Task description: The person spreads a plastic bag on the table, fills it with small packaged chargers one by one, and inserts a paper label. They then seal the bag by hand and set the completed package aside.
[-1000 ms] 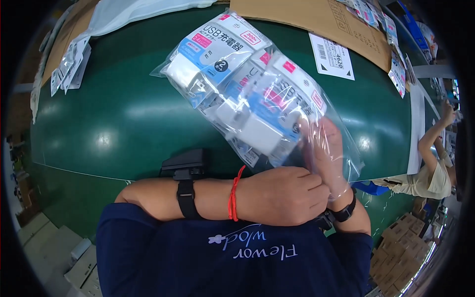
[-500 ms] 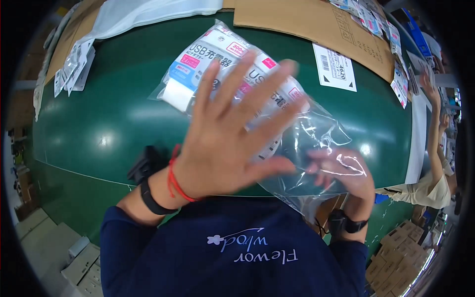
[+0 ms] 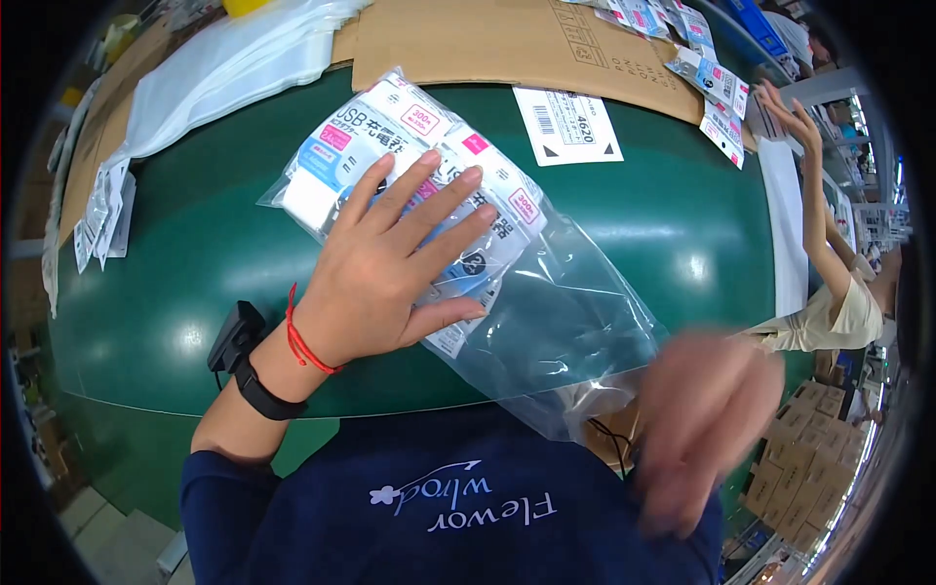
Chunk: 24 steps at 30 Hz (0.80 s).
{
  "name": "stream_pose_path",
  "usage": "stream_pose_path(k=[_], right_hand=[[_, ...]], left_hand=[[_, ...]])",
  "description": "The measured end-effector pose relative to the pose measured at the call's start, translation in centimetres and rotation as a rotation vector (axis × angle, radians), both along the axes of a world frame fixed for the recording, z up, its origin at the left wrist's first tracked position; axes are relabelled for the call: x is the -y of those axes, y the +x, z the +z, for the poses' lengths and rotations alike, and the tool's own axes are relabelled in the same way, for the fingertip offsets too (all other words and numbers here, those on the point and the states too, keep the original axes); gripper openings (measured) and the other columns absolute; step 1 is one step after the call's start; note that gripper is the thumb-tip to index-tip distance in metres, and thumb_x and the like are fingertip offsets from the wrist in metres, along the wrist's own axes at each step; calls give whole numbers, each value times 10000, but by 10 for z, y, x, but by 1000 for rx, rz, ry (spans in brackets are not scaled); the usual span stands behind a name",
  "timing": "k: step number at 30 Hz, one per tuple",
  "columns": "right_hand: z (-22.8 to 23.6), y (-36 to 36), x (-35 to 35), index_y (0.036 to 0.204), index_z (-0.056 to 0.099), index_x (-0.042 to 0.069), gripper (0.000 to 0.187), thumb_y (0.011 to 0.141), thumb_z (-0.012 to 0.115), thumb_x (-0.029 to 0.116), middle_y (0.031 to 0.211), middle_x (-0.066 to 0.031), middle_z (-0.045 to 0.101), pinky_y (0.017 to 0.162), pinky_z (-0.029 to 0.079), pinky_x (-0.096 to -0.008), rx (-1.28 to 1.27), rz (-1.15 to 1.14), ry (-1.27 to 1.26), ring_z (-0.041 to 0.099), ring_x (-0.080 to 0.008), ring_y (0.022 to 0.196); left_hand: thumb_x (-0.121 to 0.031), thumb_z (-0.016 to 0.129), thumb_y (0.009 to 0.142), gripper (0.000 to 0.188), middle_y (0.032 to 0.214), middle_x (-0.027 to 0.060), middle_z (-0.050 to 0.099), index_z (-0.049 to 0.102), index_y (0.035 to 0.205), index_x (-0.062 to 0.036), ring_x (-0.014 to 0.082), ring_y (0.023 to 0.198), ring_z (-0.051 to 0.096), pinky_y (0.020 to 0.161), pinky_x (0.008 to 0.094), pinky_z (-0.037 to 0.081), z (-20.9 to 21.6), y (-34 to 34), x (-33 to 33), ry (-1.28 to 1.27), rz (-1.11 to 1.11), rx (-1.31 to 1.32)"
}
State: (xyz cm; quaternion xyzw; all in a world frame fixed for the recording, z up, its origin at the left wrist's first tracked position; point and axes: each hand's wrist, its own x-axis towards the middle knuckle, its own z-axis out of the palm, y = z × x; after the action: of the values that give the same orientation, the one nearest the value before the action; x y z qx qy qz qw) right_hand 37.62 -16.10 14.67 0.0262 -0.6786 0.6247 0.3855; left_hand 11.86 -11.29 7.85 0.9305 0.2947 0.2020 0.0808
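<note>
- Left hand (image 3: 375,273) of mine: spread open, flat on the transparent bag (image 3: 546,302), over its charger packs (image 3: 507,195).
- My right hand (image 3: 707,419): near the bag's loose end, too blurred to tell its grip.
- Green tabletop (image 3: 195,283) under the bag; cardboard (image 3: 507,49) beyond.

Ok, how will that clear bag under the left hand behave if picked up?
The clear bag will probably flop at its near end, where it lies creased and unfilled. The packs bunched at the far end should make that side heavier. Its glossy surface may slip under the left hand.
</note>
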Motion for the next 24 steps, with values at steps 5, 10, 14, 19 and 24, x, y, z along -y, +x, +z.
stream_pose_path(k=[5, 10, 14, 19, 24], right_hand=[[-37, 42, -51, 759, 591, -12, 173, 787, 697, 122, 795, -72, 538, 644, 384, -254, 758, -1245, 123, 499, -151, 729], [-91, 45, -95, 974, 668, 36, 232, 786, 705, 166, 866, -71, 544, 725, 423, -304, 1006, -1251, 346, 518, -197, 819], [-107, 54, -99, 1120, 662, 102, 348, 792, 699, 214, 925, -76, 532, 780, 430, -330, 1227, -1263, 680, 518, -240, 870], [-108, 82, -87, 1180, 638, 127, 372, 823, 665, 228, 955, -94, 513, 803, 428, -333, 1407, -1308, 647, 515, -257, 911], [-106, 102, -84, 1155, 648, 111, 300, 892, 600, 247, 936, -50, 568, 799, 423, -310, 1313, -1302, 466, 537, -207, 896]], left_hand=[[-464, 699, 718, 626, 1364, 88, 475, 576, 1231, -127, 342, 1291, 386, 1061, 515, 266, -4, 1, -1, 10, 2, 27], [-473, 686, 727, 619, 1368, 83, 472, 578, 1229, -128, 338, 1291, 388, 1063, 516, 260, -2, 1, -2, -21, -6, 35], [-486, 669, 741, 610, 1369, 83, 471, 580, 1226, -126, 336, 1290, 389, 1064, 516, 256, -3, 2, -3, -46, 2, 40], [-493, 647, 763, 602, 1372, 81, 468, 573, 1235, -127, 332, 1291, 387, 1068, 518, 248, -5, -2, -8, -42, 3, 38], [-488, 641, 772, 592, 1374, 81, 468, 572, 1235, -127, 332, 1296, 382, 1071, 517, 246, -6, -2, -6, -33, 11, 46]])
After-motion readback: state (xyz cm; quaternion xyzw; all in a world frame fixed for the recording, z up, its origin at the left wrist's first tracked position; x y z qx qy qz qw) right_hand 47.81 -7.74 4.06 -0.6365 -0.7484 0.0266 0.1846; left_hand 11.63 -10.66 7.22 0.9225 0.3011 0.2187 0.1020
